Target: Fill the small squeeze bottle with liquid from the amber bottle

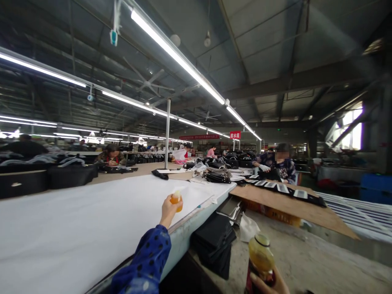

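My left hand (168, 210), in a blue dotted sleeve, is raised over the edge of a long white table (76, 228) and closed around a small orange object (177, 200), perhaps a cap or cup. Low at the bottom edge, my right hand (269, 286) grips a clear bottle (260, 259) of yellowish liquid with a dark label; its mouth looks open. Only the fingers of that hand show.
Black pieces are stacked (218, 175) at the table's far end. A cardboard sheet (294, 206) with black and white parts lies right. Black material (214, 241) is piled below the table edge. A seated person (280, 165) works behind; other people sit at left tables.
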{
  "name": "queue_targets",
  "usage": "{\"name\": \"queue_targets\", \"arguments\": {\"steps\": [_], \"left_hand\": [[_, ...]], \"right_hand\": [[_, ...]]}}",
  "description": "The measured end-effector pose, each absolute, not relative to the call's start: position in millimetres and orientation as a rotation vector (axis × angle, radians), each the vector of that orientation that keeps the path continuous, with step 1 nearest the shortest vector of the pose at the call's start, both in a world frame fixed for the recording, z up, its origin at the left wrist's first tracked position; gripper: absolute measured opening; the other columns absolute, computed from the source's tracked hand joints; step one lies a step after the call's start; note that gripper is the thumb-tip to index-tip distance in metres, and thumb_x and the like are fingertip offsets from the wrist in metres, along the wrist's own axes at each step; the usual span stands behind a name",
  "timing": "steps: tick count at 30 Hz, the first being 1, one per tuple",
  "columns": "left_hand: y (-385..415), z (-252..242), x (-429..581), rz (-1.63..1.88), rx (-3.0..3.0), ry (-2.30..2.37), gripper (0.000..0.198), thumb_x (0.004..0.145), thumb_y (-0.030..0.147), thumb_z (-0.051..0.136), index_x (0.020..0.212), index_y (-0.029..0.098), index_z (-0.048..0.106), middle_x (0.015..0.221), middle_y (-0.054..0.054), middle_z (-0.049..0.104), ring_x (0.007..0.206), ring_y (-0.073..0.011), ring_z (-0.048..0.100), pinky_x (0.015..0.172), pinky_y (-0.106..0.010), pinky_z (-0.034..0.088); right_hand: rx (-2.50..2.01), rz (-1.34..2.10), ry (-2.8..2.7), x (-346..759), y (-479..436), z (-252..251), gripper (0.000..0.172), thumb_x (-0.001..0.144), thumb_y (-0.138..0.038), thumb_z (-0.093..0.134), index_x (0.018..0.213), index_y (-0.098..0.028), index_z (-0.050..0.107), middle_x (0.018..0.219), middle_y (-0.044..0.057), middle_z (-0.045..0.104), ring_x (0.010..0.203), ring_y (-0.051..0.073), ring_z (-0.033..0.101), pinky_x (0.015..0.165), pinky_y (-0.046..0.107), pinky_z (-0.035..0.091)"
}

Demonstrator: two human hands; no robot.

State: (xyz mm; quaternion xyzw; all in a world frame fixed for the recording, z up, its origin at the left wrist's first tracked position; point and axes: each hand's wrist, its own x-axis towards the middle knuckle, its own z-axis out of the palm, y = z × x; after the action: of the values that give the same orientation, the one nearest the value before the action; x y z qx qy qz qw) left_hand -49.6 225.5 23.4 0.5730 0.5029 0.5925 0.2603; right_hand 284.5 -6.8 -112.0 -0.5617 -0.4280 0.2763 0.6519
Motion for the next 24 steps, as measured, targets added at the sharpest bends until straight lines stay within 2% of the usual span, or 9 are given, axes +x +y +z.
{"name": "queue_targets", "arguments": {"steps": [5, 10, 15, 17, 20, 21, 24], "left_hand": [[241.8, -4.1, -54.7, 1.525, 1.544, 1.509, 0.041, 0.087, 0.027, 0.077, 0.122, 0.015, 0.061, 0.108, -0.007, 0.070, 0.098, -0.0251, 0.067, 0.091, -0.045, 0.055], [253.4, -19.1, -56.6, 1.419, 1.582, 1.620, 0.048, 0.087, 0.032, 0.076, 0.128, 0.016, 0.058, 0.112, -0.009, 0.069, 0.099, -0.0257, 0.067, 0.090, -0.044, 0.055], [248.7, -17.9, -58.3, 1.250, 1.658, 1.734, 0.060, 0.088, 0.044, 0.073, 0.136, 0.015, 0.054, 0.127, -0.015, 0.066, 0.118, -0.0322, 0.062, 0.100, -0.048, 0.051], [244.9, -14.1, -58.2, 1.198, 1.638, 1.797, 0.076, 0.088, 0.048, 0.071, 0.148, 0.013, 0.041, 0.139, -0.021, 0.059, 0.129, -0.0369, 0.056, 0.105, -0.050, 0.047], [239.8, -8.7, -56.5, 1.149, 1.567, 1.887, 0.105, 0.086, 0.051, 0.071, 0.158, 0.006, 0.008, 0.149, -0.032, 0.046, 0.136, -0.0441, 0.048, 0.107, -0.053, 0.045], [238.2, -7.5, -55.6, 1.140, 1.550, 1.904, 0.110, 0.085, 0.050, 0.072, 0.158, 0.005, 0.003, 0.148, -0.033, 0.045, 0.136, -0.0455, 0.048, 0.107, -0.054, 0.045], [233.3, -6.1, -52.6, 1.159, 1.553, 1.896, 0.111, 0.084, 0.046, 0.073, 0.158, 0.005, 0.001, 0.149, -0.032, 0.046, 0.134, -0.0454, 0.050, 0.107, -0.053, 0.045]], "right_hand": [[-1.178, 0.551, -1.003, 279.7, 0.8, -112.3, 0.078, 0.057, -0.052, 0.085, 0.119, -0.015, 0.056, 0.113, 0.015, 0.072, 0.111, 0.037, 0.065, 0.100, 0.047, 0.050], [-1.112, 0.570, -1.080, 278.5, -7.2, -99.4, 0.080, 0.064, -0.046, 0.085, 0.130, -0.014, 0.053, 0.121, 0.014, 0.068, 0.116, 0.034, 0.061, 0.103, 0.045, 0.046], [-1.073, 0.668, -1.154, 282.7, -12.5, -96.0, 0.075, 0.066, -0.042, 0.085, 0.130, -0.017, 0.056, 0.126, 0.010, 0.067, 0.120, 0.033, 0.058, 0.106, 0.043, 0.043], [-1.073, 0.694, -1.163, 285.6, -12.8, -96.2, 0.074, 0.068, -0.042, 0.084, 0.132, -0.018, 0.055, 0.126, 0.009, 0.067, 0.121, 0.032, 0.057, 0.107, 0.043, 0.042], [-1.088, 0.717, -1.176, 289.3, -12.4, -97.9, 0.075, 0.070, -0.046, 0.083, 0.133, -0.018, 0.054, 0.127, 0.010, 0.066, 0.122, 0.032, 0.057, 0.107, 0.043, 0.042], [-1.098, 0.722, -1.185, 290.3, -12.2, -99.0, 0.076, 0.069, -0.050, 0.083, 0.132, -0.017, 0.054, 0.128, 0.011, 0.065, 0.123, 0.033, 0.056, 0.107, 0.044, 0.042], [-1.140, 0.750, -1.253, 294.5, -12.9, -103.6, 0.087, 0.067, -0.063, 0.080, 0.134, -0.016, 0.051, 0.132, 0.015, 0.063, 0.125, 0.035, 0.056, 0.106, 0.046, 0.043]]}}
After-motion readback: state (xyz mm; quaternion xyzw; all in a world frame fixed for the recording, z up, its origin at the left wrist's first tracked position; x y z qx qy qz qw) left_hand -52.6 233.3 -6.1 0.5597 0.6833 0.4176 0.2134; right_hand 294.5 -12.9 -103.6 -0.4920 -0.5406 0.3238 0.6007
